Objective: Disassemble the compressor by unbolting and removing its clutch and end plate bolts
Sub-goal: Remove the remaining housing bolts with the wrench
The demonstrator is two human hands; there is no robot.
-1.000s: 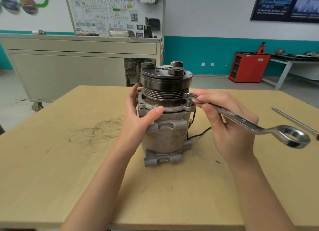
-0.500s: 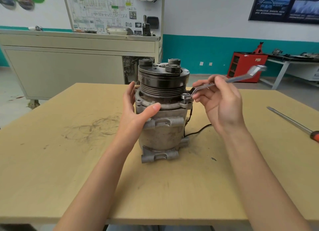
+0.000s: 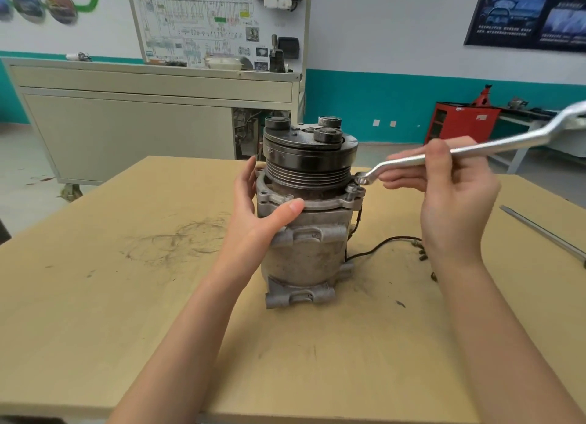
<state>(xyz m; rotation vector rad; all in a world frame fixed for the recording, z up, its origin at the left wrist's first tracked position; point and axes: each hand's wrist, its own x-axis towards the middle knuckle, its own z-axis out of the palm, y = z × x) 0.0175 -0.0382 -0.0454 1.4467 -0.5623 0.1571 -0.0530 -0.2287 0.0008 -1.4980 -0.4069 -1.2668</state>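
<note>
Left hand (image 3: 257,214) is on the compressor (image 3: 304,252). Its fingers lie close together up the left side of the housing, tips at the rim below the pulley. The thumb reaches across the front and presses on the end plate flange (image 3: 317,204), so the body is clasped between thumb and fingers.

The compressor stands upright, clutch (image 3: 310,151) on top, near the middle of the table (image 3: 111,312) and somewhat toward its far edge.

Right hand (image 3: 453,201) holds the wrench (image 3: 475,149). The thumb sits over the shank, and the fingers, long and only slightly bent, reach beneath it toward the pulley, so the shank is pinched between them. The small ring end hangs just above and right of the flange bolt (image 3: 352,189). I cannot tell whether it touches the bolt head. From there the shank climbs to the right and leaves the picture at its right edge.

For room, there is broad bare tabletop on the left, marked with dark scuffs, and a long run of surface from the compressor's foot to the near edge. On the right, a black wire (image 3: 380,244) trails from the housing across the table and ends close by the right wrist. Farther right a long metal shaft (image 3: 545,233) lies slantwise near the table's right side, well apart from the hand. Beyond the far edge there is floor, then a grey cabinet (image 3: 142,132) with a wiring display board (image 3: 206,21) above it, and a red tool cabinet (image 3: 459,124) against the teal wall.
</note>
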